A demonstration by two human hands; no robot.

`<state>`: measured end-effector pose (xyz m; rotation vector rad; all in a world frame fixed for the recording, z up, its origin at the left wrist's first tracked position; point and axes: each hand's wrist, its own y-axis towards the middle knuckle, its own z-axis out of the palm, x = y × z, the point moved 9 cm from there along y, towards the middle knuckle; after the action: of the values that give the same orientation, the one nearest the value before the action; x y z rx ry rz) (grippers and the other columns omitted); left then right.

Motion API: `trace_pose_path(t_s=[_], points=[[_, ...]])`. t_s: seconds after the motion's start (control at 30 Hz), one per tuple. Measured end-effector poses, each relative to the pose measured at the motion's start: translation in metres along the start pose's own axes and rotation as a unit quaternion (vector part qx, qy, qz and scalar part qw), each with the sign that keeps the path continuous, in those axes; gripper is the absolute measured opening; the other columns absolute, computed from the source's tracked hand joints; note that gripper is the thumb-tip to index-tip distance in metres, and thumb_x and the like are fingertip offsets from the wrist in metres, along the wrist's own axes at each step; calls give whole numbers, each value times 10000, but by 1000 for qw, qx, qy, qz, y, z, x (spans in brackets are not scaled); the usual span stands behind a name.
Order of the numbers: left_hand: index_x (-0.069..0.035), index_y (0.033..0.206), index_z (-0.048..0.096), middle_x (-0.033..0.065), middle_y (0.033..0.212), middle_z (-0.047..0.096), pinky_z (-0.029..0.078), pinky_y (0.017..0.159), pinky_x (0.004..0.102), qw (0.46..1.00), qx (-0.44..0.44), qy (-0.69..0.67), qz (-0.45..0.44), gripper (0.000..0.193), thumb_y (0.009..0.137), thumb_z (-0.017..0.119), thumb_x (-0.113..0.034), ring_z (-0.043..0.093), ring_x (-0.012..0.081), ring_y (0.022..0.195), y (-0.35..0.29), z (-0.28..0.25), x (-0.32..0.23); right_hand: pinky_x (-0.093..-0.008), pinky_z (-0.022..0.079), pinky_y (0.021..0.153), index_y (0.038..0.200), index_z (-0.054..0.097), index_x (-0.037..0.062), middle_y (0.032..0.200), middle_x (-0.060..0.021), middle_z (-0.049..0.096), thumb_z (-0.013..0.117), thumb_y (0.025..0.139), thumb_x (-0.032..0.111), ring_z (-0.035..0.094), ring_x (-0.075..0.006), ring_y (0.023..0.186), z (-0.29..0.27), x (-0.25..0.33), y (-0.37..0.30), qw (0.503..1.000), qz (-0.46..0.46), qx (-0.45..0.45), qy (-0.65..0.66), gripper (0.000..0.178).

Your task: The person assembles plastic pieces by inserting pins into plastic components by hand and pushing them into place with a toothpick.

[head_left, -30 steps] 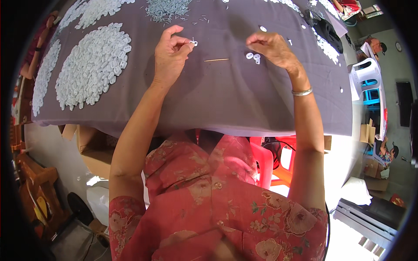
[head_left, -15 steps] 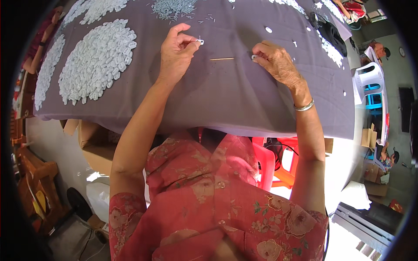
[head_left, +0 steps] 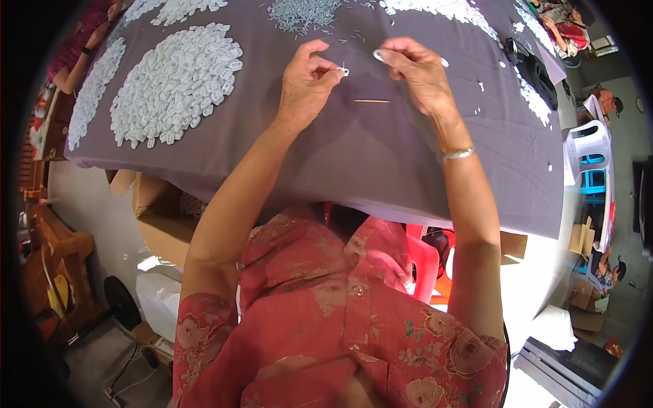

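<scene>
Between thumb and forefinger, my left hand (head_left: 307, 85) pinches a small white plastic piece (head_left: 344, 72) with a hole in it; a thin pin seems to stand up from it. My right hand (head_left: 420, 71), to the right and a little higher, grips a small white oval piece (head_left: 379, 55) at its fingertips. The two pieces are apart. On the grey-purple cloth (head_left: 326, 149) between and below the hands lies a thin wooden stick (head_left: 372, 101). Beyond my left hand is a heap of small grey-blue pins (head_left: 299, 13).
A large pile of white plastic pieces (head_left: 177, 85) lies left of my hands. More white pieces (head_left: 445, 10) spread along the far side, near a black bag (head_left: 539, 68). Other people sit at the table's far corners. A cardboard box (head_left: 160, 217) stands below the near edge.
My right hand has moved up and left, turning the white oval piece outward, closer to my left hand. The whole view has shifted slightly; my left hand keeps its pinch.
</scene>
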<state>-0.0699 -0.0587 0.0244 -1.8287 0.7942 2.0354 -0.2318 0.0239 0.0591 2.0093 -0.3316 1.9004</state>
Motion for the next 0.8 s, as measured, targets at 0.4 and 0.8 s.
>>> trace_pose_path(t_s=[0.4,0.8], points=[[18,1212,422,38,789,645,467,684,235,1000,7,18,-7,512,767,666,-52,566,89,721,2,-2,2,-192,389,479,868,647,-9,713,-24,600,676,794,45,487,-57,572,42,-39,17,977,90,3,193,96],[14,1227,412,40,799,639,468,666,240,999,28,25,-20,529,772,668,-68,553,90,719,1,0,2,-197,374,496,879,659,-5,714,-9,589,670,815,71,469,-52,587,44,-32,14,988,57,21,143,100]])
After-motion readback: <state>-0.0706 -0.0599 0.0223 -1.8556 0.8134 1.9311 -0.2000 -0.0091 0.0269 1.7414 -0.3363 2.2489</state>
